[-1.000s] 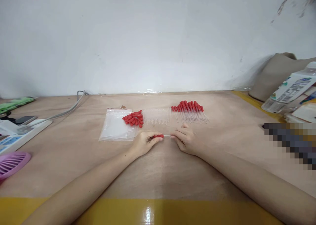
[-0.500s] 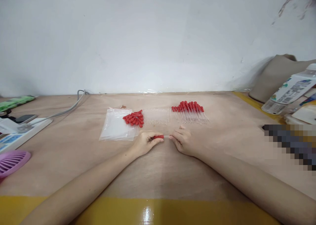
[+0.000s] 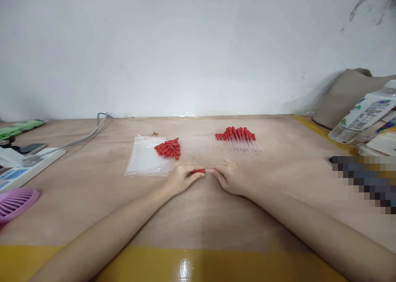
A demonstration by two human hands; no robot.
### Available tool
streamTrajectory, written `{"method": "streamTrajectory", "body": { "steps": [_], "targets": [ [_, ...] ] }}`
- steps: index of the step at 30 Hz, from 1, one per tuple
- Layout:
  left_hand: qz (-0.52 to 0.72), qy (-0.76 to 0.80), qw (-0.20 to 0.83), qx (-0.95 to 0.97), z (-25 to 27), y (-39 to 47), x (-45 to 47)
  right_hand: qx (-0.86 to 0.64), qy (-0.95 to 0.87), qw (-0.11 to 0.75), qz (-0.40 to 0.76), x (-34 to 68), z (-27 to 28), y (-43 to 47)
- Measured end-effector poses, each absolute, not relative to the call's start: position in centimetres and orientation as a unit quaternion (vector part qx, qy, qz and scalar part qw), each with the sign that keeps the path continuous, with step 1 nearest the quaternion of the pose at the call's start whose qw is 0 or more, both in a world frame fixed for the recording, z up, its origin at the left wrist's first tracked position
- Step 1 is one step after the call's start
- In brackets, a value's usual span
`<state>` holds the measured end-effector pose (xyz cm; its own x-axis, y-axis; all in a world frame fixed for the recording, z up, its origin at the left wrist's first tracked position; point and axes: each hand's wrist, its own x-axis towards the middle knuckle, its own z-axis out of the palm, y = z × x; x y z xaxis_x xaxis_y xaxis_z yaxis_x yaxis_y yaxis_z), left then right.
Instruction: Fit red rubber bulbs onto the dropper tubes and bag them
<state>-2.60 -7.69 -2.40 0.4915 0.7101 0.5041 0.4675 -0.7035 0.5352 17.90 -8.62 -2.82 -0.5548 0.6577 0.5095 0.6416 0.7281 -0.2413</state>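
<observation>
Between thumb and fingers, my left hand (image 3: 182, 178) pinches a red rubber dropper bulb (image 3: 198, 171). My right hand (image 3: 229, 177) grips a thin clear dropper tube (image 3: 208, 171) whose end meets the bulb's open end; how deep it sits inside I cannot tell. Beyond my left hand lies a pile of loose red bulbs (image 3: 168, 148). A row of bare clear tubes (image 3: 196, 145) stretches to its right. Further right, droppers with red bulbs on clear tubes (image 3: 239, 138) lie in an overlapping bunch.
Clear zip bags (image 3: 147, 160) lie under part of the bulb pile. At the left are a power strip (image 3: 37, 164) with a grey cable (image 3: 83, 139) and a purple slotted object (image 3: 18, 203). A plastic bottle (image 3: 360, 114) leans at the right.
My right hand has shifted very slightly left, its fingers drawn closer together, and less of the tube shows between my hands. My left hand stays nearly still.
</observation>
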Motion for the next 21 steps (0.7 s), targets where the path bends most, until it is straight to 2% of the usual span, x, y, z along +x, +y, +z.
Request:
{"method": "streamTrajectory", "body": {
  "steps": [14, 18, 21],
  "targets": [
    [0.366, 0.313, 0.144, 0.864, -2.3, -7.7, -2.9, -0.411, -0.872, 0.235, 0.126, 17.7, -0.7, -9.5],
    [0.381, 0.380, 0.115, 0.835, -2.3, -7.5, -3.2, -0.427, -0.853, 0.224, 0.200, 18.6, 0.3, -9.1],
    [0.352, 0.406, 0.112, 0.836, -2.2, -7.5, -3.3, -0.493, -0.791, 0.226, 0.284, 19.8, 1.1, -7.3]
  ]
}}
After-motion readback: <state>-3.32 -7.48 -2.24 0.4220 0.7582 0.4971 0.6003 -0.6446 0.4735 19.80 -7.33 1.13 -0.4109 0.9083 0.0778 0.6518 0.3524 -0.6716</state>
